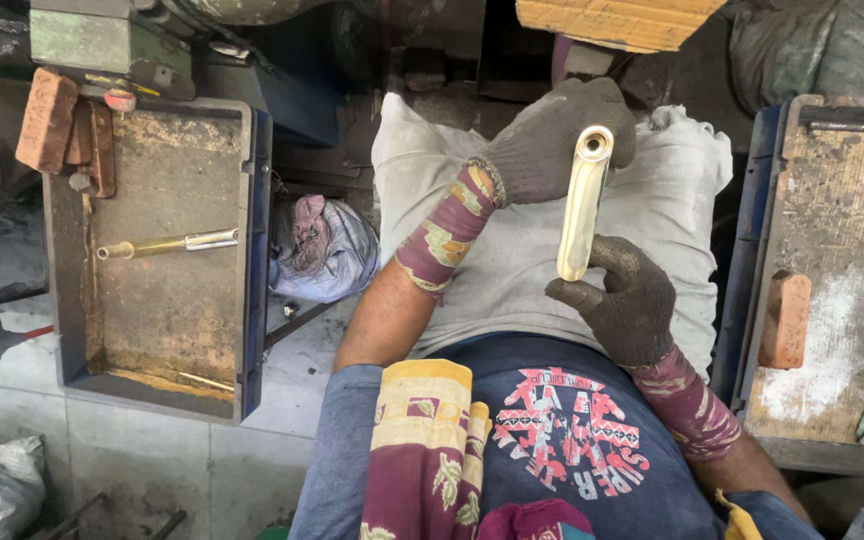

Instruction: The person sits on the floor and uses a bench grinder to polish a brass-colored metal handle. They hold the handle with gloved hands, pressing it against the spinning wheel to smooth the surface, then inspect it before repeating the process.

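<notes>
left of the white sack [652, 210], a tray [252, 250] holds one brass rod [167, 243]. over the sack, gloved left hand [552, 140] and right hand [622, 305] grip a pale metal tube [584, 205] endwise; worn gloves risk slippage, dropping it.

Your left hand [552, 140] and right hand [627, 305] both wear dark grey knitted work gloves, soiled and rough in texture. Each forearm is covered from the wrist by a patterned fabric sleeve guard in maroon with pale yellow and green leaf-like motifs; the left one ends short of the elbow. You wear a blue-grey short-sleeved shirt with a red and white printed graphic on the chest. A maroon and yellow patterned cloth hangs down your front.
</notes>
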